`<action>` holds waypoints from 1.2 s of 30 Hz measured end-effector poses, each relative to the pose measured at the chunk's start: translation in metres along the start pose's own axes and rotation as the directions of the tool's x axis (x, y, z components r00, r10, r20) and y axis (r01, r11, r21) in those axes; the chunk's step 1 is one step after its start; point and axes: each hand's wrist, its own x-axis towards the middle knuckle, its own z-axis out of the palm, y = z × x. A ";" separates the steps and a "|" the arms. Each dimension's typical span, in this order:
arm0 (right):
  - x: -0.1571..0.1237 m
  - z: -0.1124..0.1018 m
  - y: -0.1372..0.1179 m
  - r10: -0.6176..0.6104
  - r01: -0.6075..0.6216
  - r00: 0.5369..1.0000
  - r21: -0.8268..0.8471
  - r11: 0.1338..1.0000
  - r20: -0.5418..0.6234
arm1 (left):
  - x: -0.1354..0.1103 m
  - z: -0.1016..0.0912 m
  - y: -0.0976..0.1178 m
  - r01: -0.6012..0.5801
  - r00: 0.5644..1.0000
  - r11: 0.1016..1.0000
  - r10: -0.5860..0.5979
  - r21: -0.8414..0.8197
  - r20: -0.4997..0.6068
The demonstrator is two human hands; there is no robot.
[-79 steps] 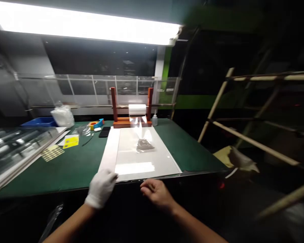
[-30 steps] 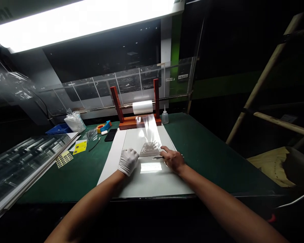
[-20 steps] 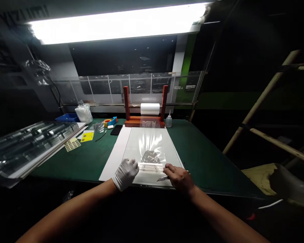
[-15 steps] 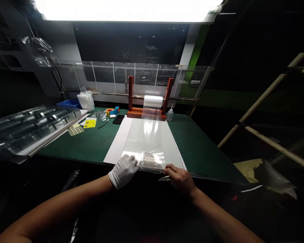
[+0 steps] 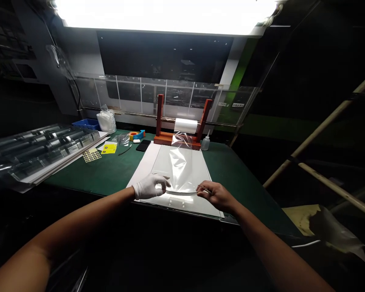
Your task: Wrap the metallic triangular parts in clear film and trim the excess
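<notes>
My left hand (image 5: pixel 149 186), in a white glove, pinches the left corner of a clear film sheet (image 5: pixel 181 170). My bare right hand (image 5: pixel 216 195) pinches the right corner, with a thin blade-like tool showing by its fingers. The film is held a little above a white board (image 5: pixel 146 166) and runs back to a white roll (image 5: pixel 185 125) on a red wooden stand (image 5: pixel 161 121). A small part that lay under the film is not visible now.
Green mat (image 5: pixel 109 174) covers the bench. At left lie clear plastic trays (image 5: pixel 33 148), yellow label sheets (image 5: pixel 108 149), a black phone (image 5: pixel 143 145), a tape dispenser (image 5: pixel 136 134), a blue bin (image 5: pixel 85 123) and a plastic bag (image 5: pixel 106 120). A small bottle (image 5: pixel 205 142) stands right of the roll stand.
Both hands drew the film toward the near edge of the board, then lifted its front edge off the board. The small part under the film is gone from sight.
</notes>
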 end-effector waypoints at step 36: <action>0.124 0.020 0.096 0.681 -0.691 0.706 -0.022 0.723 0.195 | 0.028 0.045 -0.050 0.639 0.479 0.242 -0.868 -0.730 0.131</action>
